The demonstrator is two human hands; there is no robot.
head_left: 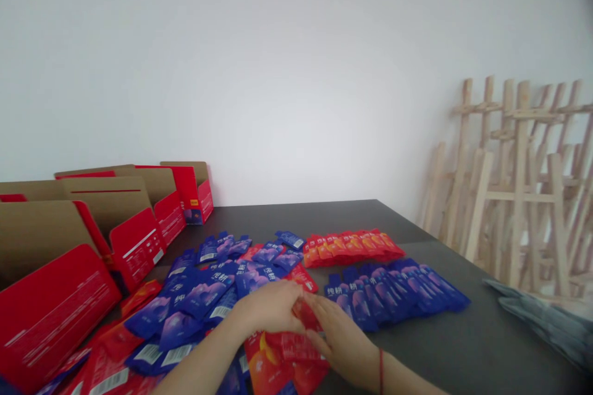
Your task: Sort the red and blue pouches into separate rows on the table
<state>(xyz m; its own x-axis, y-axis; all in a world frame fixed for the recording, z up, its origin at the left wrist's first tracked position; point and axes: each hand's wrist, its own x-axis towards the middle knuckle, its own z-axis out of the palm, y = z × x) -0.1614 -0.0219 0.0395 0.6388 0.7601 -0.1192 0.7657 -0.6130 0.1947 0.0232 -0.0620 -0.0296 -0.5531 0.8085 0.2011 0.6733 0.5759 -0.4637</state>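
Both hands meet low in the middle of the head view over a bunch of red sachets [287, 355] on the dark table [463, 345]. My left hand [269, 308] has its fingers curled round the top of the red sachets. My right hand [340, 336] presses against the same sachets from the right, fingers bent over them; a red band sits on that wrist. Around the hands lies a loose heap of blue sachets [204, 296]. To the right, a neat overlapping row of blue sachets [398, 290] lies flat, and behind it a row of red sachets [352, 247].
Several open red cardboard boxes [134, 241] with brown flaps stand along the left side of the table. Wooden easel frames [514, 197] lean against the white wall at right. A grey folded cloth [546, 321] lies at the right edge.
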